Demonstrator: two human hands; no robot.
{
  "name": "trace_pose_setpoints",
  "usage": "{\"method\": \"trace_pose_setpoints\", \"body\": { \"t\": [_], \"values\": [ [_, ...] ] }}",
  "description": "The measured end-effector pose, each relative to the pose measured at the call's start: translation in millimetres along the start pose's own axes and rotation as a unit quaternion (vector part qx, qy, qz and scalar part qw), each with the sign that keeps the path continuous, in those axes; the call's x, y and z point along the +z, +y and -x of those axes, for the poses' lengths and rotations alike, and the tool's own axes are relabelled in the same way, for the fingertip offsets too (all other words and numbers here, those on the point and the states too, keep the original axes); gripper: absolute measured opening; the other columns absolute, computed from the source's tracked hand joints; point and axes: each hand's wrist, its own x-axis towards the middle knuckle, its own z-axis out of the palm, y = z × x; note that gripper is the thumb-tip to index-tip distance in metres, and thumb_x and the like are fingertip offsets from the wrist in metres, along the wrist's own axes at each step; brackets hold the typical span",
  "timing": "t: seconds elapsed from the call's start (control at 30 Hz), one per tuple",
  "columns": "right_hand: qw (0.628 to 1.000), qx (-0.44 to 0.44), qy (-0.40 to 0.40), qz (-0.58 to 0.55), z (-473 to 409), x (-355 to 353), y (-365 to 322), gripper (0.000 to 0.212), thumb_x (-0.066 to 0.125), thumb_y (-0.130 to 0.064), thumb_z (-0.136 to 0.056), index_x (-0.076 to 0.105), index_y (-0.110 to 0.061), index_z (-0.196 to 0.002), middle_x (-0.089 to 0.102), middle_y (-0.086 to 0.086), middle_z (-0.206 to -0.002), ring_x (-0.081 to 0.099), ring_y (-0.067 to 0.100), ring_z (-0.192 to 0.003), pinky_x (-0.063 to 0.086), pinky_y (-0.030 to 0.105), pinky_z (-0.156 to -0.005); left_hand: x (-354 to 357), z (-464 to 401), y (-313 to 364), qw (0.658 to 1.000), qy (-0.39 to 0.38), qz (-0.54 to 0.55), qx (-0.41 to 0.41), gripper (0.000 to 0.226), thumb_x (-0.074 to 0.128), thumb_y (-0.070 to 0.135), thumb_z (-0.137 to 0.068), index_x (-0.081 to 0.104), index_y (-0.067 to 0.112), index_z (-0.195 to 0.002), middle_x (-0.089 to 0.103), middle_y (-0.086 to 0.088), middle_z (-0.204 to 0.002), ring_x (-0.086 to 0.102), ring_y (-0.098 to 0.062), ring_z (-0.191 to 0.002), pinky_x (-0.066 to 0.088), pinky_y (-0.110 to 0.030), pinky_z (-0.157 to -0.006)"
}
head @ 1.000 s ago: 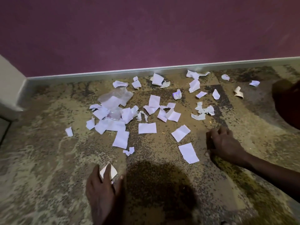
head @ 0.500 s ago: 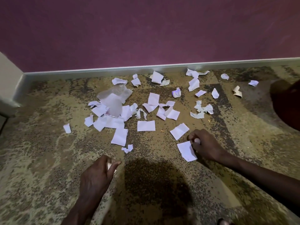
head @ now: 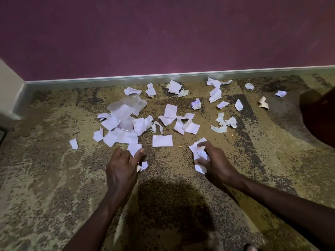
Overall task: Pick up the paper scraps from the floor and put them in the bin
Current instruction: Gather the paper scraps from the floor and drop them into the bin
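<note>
Crumpled white paper (head: 199, 154) is bunched in the right hand (head: 215, 162), whose fingers and thumb curl round it low over the carpet (head: 54, 187); part of the sheet sticks out above the fingers and part below the thumb. The left hand (head: 121, 169) hovers with its fingers loosely bent and slightly spread, and whether it holds anything cannot be told; a flat scrap (head: 134, 148) lies just beyond its fingertips and a small crumpled scrap (head: 143, 166) lies just beside its thumb side. Both forearms reach in from the near edge of the carpet.

Most of the paper scraps (head: 126, 127) are still scattered over the middle of the carpet, in a loose band running towards the skirting board (head: 108, 82) at the far edge. A thick cluster lies left of centre with a piece of clear plastic (head: 126, 105) among it. A single rectangular scrap (head: 162, 140) lies flat between the two hands, a little farther out. More crumpled bits trail to the far right, near a dark rounded object (head: 319, 116) at the right edge, which is too dim to identify. A purple wall (head: 163, 33) rises behind the skirting board.
</note>
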Motion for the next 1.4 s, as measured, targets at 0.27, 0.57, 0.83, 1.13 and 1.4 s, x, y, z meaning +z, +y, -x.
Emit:
{"method": "trace_pose_setpoints", "body": {
  "t": [0.27, 0.57, 0.83, 1.13, 1.4],
  "values": [
    [0.993, 0.098, 0.042, 0.058, -36.7, 1.4, -8.3, 0.043, 0.073, -0.017, -0.088, 0.051, -0.013, -0.124, 0.048, 0.01, -0.115, 0.046, 0.002, -0.072, 0.031, 0.013, -0.054, 32.5, -3.8, -7.3, 0.998, -0.06, -0.014, -0.029, 0.065, 0.041, 0.085, -0.074, 0.048, 0.025, -0.097, 0.032, -0.007, -0.143, 0.025, -0.029, -0.137, 0.03, -0.053, -0.106],
    [0.995, 0.068, 0.056, 0.05, -36.3, 5.0, -7.1, 0.019, 0.07, -0.015, -0.088, 0.055, -0.011, -0.098, 0.048, 0.002, -0.099, 0.049, 0.009, -0.07, 0.034, 0.022, -0.056, 34.1, 6.4, -11.5, 0.99, -0.114, -0.047, 0.066, 0.087, 0.05, 0.085, -0.07, 0.042, 0.028, -0.135, 0.037, 0.0, -0.137, 0.033, -0.022, -0.127, 0.036, -0.043, -0.104],
    [0.988, 0.13, 0.058, -0.052, -34.1, 10.3, -22.4, 0.015, 0.067, -0.017, -0.091, 0.053, -0.013, -0.092, 0.059, -0.002, -0.077, 0.051, 0.0, -0.059, 0.033, 0.018, -0.049, 36.8, -1.3, -4.2, 0.983, -0.09, -0.06, 0.149, 0.031, 0.052, 0.045, -0.094, 0.055, 0.014, -0.092, 0.055, -0.007, -0.081, 0.055, -0.028, -0.064, 0.037, -0.031, -0.056],
    [0.929, 0.19, 0.022, -0.316, -17.0, 48.4, -100.1, 0.008, 0.049, -0.018, -0.103, 0.048, -0.017, -0.111, 0.056, 0.015, -0.116, 0.074, 0.029, -0.075, 0.044, 0.021, -0.037, 18.7, -25.3, 40.7, 0.92, -0.097, 0.324, -0.198, 0.031, 0.047, 0.037, -0.095, 0.062, 0.012, -0.084, 0.065, 0.0, -0.067, 0.058, -0.02, -0.059, 0.037, -0.026, -0.052],
    [0.766, 0.278, 0.081, -0.574, -19.8, 77.6, -151.8, 0.027, 0.048, -0.015, -0.097, 0.07, -0.017, -0.112, 0.075, 0.007, -0.105, 0.072, 0.023, -0.097, 0.057, 0.034, -0.083, 25.0, -26.1, 96.2, 0.769, -0.085, 0.487, -0.406, 0.032, 0.045, 0.035, -0.089, 0.07, 0.014, -0.087, 0.075, -0.008, -0.089, 0.071, -0.023, -0.077, 0.056, -0.033, -0.066]
  ]
}}
